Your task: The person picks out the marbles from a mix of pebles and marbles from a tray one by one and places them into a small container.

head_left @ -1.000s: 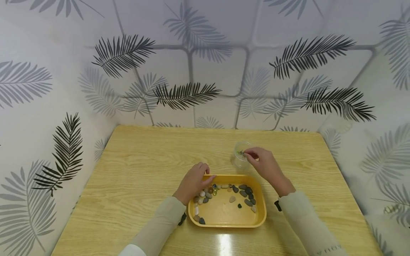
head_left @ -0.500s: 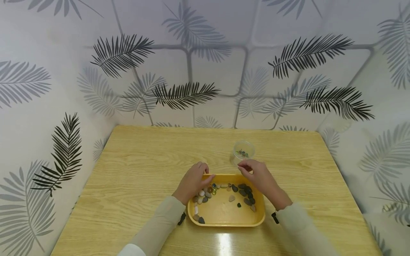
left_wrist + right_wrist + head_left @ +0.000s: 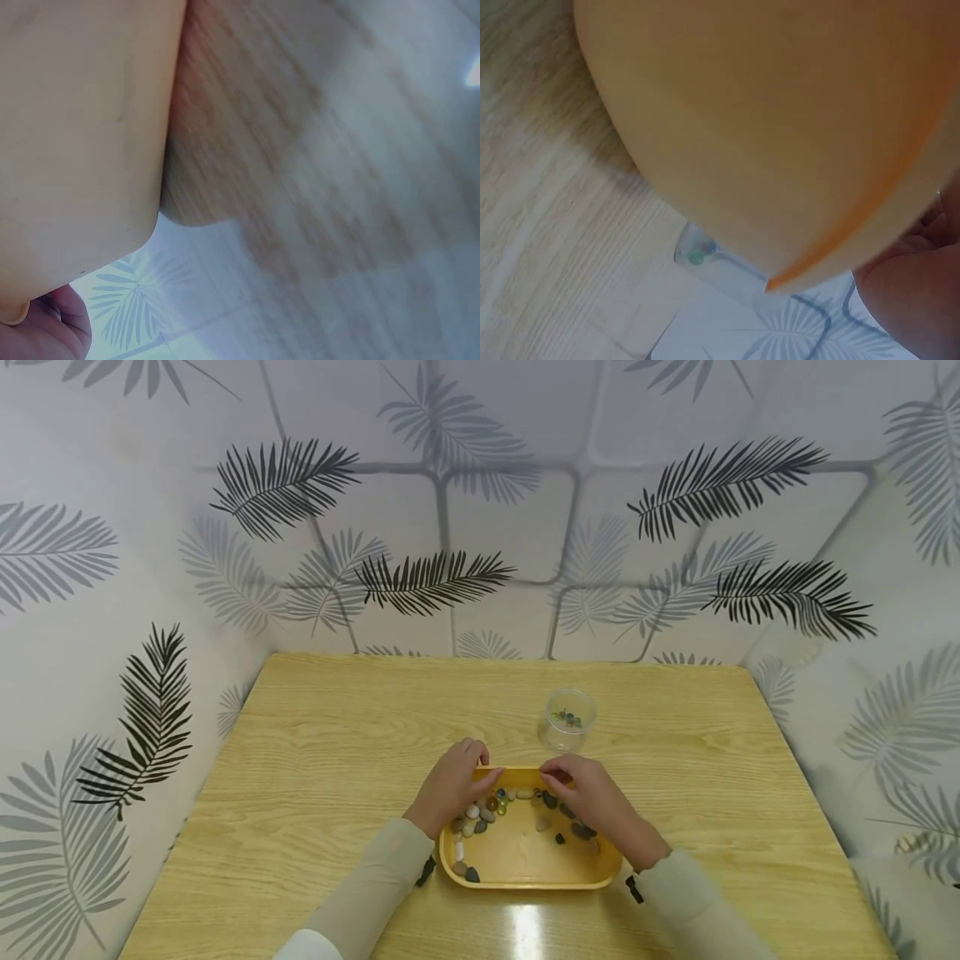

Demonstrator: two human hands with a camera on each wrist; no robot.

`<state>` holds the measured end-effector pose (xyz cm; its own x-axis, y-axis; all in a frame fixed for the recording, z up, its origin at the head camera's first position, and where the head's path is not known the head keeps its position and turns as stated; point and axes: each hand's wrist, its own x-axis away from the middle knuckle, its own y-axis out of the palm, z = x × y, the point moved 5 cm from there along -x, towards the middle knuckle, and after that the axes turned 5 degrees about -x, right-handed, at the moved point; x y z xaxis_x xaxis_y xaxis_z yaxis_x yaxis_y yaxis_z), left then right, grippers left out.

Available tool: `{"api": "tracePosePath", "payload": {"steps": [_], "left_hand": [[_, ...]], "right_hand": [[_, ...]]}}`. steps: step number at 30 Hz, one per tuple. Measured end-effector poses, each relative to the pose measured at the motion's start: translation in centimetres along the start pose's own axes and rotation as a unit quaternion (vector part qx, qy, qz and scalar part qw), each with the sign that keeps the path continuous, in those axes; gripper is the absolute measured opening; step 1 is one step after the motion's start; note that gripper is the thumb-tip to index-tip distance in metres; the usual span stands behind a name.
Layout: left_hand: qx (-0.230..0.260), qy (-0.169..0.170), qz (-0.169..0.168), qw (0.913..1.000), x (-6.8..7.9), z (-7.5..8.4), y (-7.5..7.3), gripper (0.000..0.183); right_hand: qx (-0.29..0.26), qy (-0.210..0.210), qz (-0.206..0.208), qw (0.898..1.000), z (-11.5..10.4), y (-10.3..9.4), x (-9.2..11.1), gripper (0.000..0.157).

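Observation:
A yellow plastic tray [image 3: 525, 886] sits on the table with several pebbles and a few glass marbles inside. My left hand [image 3: 453, 785] grips its back left rim, thumb over the inside and fingers outside; in the left wrist view, part of the hand [image 3: 56, 326] shows below the tray wall. Over the back right of the tray is my right hand [image 3: 592, 793], fingers bent and thumb slightly apart from the index finger, nothing visible between them. Its fingertips are close above a small marble [image 3: 537, 792] and a dark pebble [image 3: 550, 800].
Behind the tray stands a clear round cup [image 3: 567, 735] with several coloured marbles in its bottom. The wooden table [image 3: 337, 735] meets a leaf-patterned wall [image 3: 450, 527] at the back. A small dark piece [image 3: 560, 838] lies on the tray floor.
My right hand has left the clear cup and moved left and toward me, over the tray's back rim. The left hand keeps its hold on the tray.

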<state>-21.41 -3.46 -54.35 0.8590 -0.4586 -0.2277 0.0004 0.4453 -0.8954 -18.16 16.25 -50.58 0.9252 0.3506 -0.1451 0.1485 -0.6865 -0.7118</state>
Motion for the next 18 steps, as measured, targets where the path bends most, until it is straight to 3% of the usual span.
{"api": "tracePosePath", "payload": {"steps": [18], "left_hand": [[0.001, 0.002, 0.007, 1.0000, 0.1, 0.0, -0.1, 0.027]], "right_hand": [[0.009, -0.023, -0.043, 0.999, -1.9, 3.1, 0.4, 0.008]]}}
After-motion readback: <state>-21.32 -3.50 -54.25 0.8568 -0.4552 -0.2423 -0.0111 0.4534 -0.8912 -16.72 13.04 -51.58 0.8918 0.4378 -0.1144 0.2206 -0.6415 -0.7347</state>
